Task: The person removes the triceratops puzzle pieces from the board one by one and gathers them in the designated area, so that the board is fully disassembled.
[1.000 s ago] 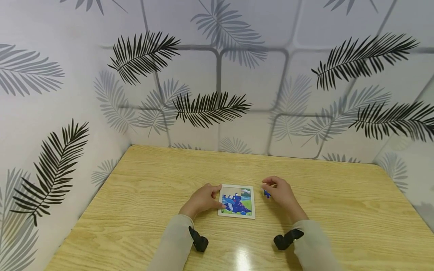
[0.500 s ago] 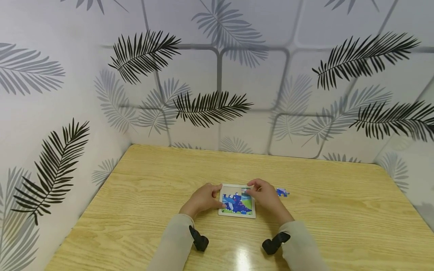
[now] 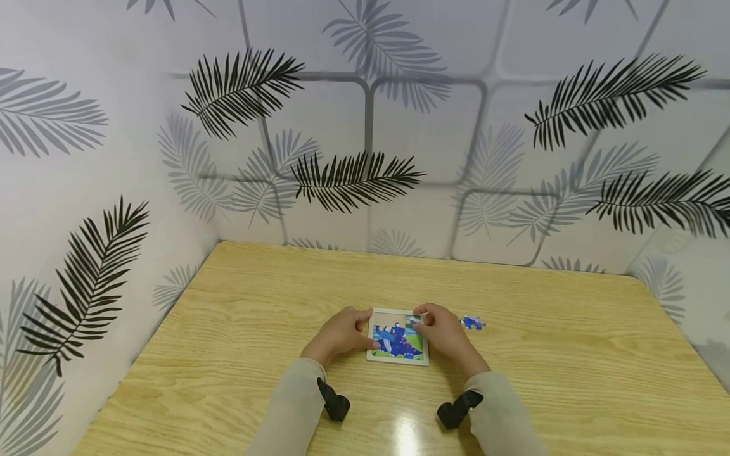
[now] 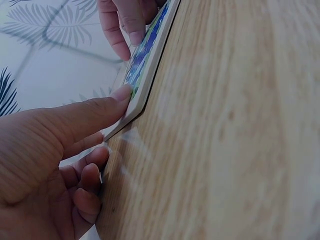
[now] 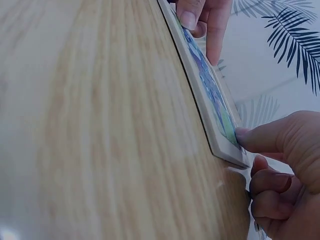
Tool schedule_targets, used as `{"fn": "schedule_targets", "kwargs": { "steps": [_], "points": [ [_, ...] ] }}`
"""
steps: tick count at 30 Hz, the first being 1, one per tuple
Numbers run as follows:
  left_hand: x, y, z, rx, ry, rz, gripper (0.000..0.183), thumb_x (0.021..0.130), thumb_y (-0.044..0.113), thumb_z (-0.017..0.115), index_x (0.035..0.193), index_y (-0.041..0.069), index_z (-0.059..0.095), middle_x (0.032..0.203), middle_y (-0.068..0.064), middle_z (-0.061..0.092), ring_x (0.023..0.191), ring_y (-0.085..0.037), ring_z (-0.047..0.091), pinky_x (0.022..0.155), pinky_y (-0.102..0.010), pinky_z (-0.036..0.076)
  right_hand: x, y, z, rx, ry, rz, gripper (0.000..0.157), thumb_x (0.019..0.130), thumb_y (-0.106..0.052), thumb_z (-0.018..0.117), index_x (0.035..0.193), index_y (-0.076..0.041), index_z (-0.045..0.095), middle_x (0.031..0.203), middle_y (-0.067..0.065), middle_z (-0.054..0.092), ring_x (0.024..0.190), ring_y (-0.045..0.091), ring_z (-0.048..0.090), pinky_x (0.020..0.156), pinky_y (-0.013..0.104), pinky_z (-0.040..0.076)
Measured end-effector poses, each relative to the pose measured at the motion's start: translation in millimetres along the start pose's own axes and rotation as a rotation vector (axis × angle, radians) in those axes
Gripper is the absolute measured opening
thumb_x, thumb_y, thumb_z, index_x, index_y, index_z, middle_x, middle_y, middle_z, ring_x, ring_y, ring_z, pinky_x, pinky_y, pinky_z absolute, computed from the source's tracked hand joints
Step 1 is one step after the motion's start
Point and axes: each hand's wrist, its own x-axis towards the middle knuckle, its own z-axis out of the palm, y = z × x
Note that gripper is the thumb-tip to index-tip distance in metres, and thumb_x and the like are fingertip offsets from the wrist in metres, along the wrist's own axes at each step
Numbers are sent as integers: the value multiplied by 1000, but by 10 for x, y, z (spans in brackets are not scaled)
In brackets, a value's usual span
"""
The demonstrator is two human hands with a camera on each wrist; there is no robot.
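Observation:
A square jigsaw puzzle tray (image 3: 397, 362) with a pale frame lies flat on the table. Its fitted pieces (image 3: 402, 345) show a blue dinosaur on green, while bare backing shows at the upper left. My left hand (image 3: 340, 334) grips the left side, thumb (image 4: 121, 93) on the near part and a finger at the far corner. At the right side my right hand (image 3: 448, 334) grips the tray, its thumb (image 5: 243, 135) on the top and other fingers curled beside it. Whether a piece sits under the right fingers is hidden. A loose blue puzzle piece (image 3: 473, 323) lies just right of that hand.
The tray rests on a wide wooden table (image 3: 274, 285) with light grain. Behind it and to the left stand white walls (image 3: 422, 145) with a leaf pattern. A black wrist camera (image 3: 336, 405) is strapped to the left sleeve, another (image 3: 456, 411) to the right.
My right hand has moved left from a blue puzzle piece on the table to the tray's right side, leaving a loose piece in view. The left hand has stayed on the tray.

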Motion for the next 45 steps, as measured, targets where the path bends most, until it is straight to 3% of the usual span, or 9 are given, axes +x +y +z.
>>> {"fn": "schedule_targets", "kwargs": {
  "steps": [20,37,45],
  "points": [
    [-4,9,-4,17,-5,10,78,75,25,81,143,13,43,77,-4,37,64,-17,34,60,-31,29,7,-134,-41,-48,-96,55,24,89,-10,65,112,-10,61,82,8,49,72,21,46,60,29,36],
    [4,0,5,23,-1,28,78,75,25,81,142,13,43,78,-4,37,65,-17,34,61,-30,30,24,-140,-17,-3,-61,42,27,86,-4,67,111,-7,57,93,12,39,80,23,44,61,29,37],
    [1,-10,1,5,-1,28,79,74,24,82,142,12,44,77,-4,36,65,-17,34,61,-31,30,10,-182,-19,23,-62,24,27,86,0,65,108,-7,52,92,10,49,81,23,48,67,31,42]
  ]
}}
